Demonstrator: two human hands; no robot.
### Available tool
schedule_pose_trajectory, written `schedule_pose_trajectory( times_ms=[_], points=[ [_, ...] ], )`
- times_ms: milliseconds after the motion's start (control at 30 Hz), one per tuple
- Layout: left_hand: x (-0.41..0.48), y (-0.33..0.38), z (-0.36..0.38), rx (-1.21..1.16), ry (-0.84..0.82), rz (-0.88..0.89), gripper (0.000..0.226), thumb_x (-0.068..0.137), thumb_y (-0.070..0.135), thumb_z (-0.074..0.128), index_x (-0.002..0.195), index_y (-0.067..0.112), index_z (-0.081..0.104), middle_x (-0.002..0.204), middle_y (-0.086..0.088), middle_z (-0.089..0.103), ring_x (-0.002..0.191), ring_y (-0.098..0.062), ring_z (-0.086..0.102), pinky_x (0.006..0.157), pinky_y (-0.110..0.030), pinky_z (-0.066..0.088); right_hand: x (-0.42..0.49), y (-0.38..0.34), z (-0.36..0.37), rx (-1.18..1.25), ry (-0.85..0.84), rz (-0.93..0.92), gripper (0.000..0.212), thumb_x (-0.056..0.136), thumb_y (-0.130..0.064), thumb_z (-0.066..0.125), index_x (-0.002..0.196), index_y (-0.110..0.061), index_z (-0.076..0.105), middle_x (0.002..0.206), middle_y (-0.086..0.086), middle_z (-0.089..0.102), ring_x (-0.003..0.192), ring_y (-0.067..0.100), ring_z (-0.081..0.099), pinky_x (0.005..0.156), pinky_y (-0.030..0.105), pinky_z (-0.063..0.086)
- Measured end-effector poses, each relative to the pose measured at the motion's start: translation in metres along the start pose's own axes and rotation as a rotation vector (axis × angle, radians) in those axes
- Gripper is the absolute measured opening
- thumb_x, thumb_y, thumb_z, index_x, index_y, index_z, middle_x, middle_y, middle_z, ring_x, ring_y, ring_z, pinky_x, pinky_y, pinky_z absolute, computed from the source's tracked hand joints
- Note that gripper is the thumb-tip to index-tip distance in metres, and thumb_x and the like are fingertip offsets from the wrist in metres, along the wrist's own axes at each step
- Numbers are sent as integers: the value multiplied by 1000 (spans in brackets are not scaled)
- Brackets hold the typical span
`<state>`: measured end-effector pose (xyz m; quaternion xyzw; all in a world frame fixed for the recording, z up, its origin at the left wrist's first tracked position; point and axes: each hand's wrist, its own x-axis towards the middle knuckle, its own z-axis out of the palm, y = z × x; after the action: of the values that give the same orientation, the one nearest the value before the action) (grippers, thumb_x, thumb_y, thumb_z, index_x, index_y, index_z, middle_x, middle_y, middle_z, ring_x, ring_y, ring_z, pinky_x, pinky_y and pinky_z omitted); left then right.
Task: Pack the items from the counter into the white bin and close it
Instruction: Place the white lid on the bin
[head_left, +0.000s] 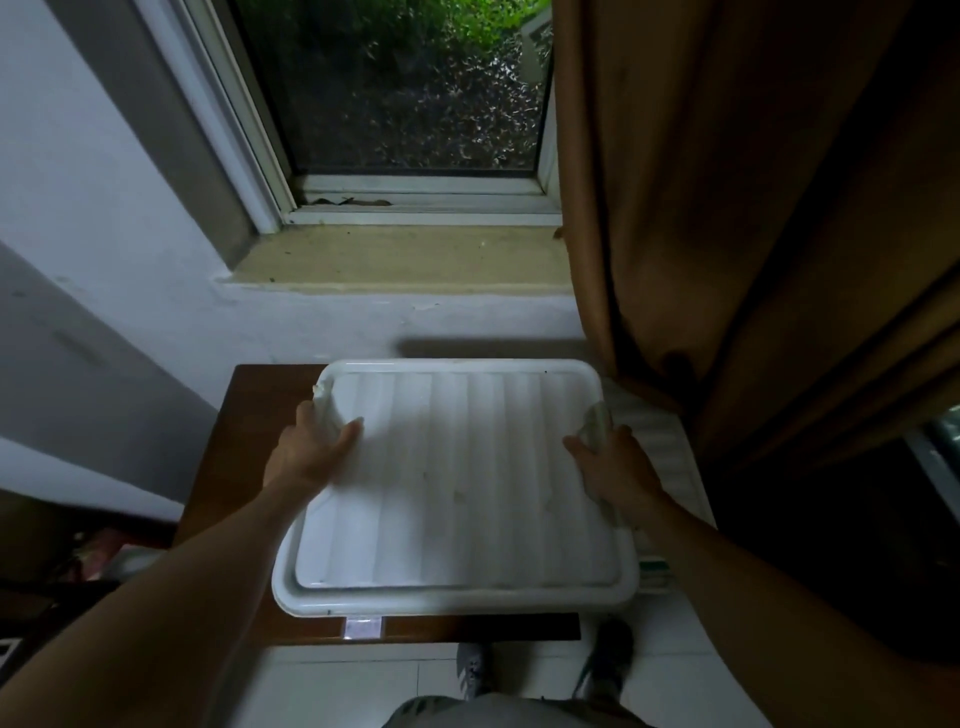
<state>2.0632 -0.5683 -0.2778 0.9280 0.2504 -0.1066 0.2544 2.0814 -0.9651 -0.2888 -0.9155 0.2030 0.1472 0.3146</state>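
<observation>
Left hand (311, 457) grips lid (467, 467) rim, thumb on top, fingers curled under edge. Right hand (613, 467) grips opposite rim likewise. Lid between hands, over brown table (249, 415); white bin presumably beneath, hidden. Risks: lid seating crooked, one side unlatched; curtain (727, 260) beside right hand snagging rim.

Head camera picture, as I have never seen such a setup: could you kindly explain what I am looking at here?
There is no machine here. A person wears the camera on the head, so it looks down along both arms. The left hand and right hand each grip a side edge of the white lid, which covers the bin hidden beneath it. Everything stands on a brown table under a window, with a brown curtain at the right.
</observation>
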Motion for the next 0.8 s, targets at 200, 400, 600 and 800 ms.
schedule_pose_trajectory(
  times_ms=[200, 400, 600, 800],
  points=[
    [8, -14, -5, 2, 18, -50, 74, 82, 75, 47, 127, 19, 33, 116, -21, 58, 104, -44, 59, 87, -49, 50, 2, -18, 13, -26, -1, -18, 89, 76, -74, 57, 134, -9, 38, 129, 11, 54, 103, 28, 59, 72, 30, 43],
    [5, -10, -2, 10, 52, -63, 71, 83, 74, 45, 125, 18, 34, 116, -21, 55, 103, -45, 57, 83, -47, 46, 1, -18, 18, -56, 2, -25, 90, 80, -73, 53, 138, -7, 32, 135, 15, 46, 108, 32, 57, 78, 34, 49],
    [9, -16, -3, -8, 39, -40, 73, 81, 77, 44, 125, 20, 34, 115, -20, 55, 101, -43, 57, 80, -47, 46, -4, -17, 19, -28, -6, -59, 89, 83, -72, 49, 141, -8, 29, 138, 15, 42, 111, 32, 55, 76, 29, 43],
    [18, -24, -17, -6, 42, -42, 76, 79, 78, 46, 126, 19, 36, 114, -18, 57, 98, -40, 58, 75, -44, 46, -4, -30, 28, -24, -2, -49, 87, 81, -73, 53, 135, -7, 36, 131, 14, 50, 106, 31, 58, 75, 31, 47]
  ],
)
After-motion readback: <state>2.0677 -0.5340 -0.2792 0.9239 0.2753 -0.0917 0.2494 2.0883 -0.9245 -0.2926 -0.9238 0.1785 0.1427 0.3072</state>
